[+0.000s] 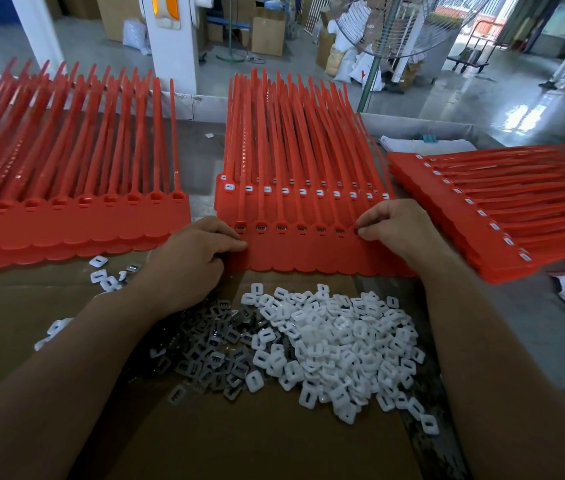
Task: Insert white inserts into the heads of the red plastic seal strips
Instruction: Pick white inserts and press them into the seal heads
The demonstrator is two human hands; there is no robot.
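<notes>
Three batches of red seal strips lie on the cardboard-covered bench point(274, 445), tails pointing away from the person. The left stack point(66, 216) shows about nine heads in its top row, all with bare openings. The middle stack point(294, 150) shows a rear row of ten heads, each filled with a white insert. The right stack point(488, 216), set at an angle, also shows about ten filled heads along its edge.

In front of the middle stack lies one front sheet point(308, 251) of joined strips. Six of its heads show between the two hands, each with a dark toothed piece inside and no white insert on top.

The left hand point(198, 258) has its fingers curled and pinches the left edge of that sheet. The right hand point(398, 226) pinches thumb against forefinger at the sheet's right-end head; whether an insert sits between the fingertips cannot be told.

Two loose heaps lie just nearer the person than the sheet: a pile of white inserts point(336, 341), far too many to count, and, touching it on the left, a pile of dark metal pieces point(211, 348) partly under the left forearm. A few stray white inserts point(101, 271), about five, lie beside the left wrist, and two or three more sit farther left, near the forearm.
</notes>
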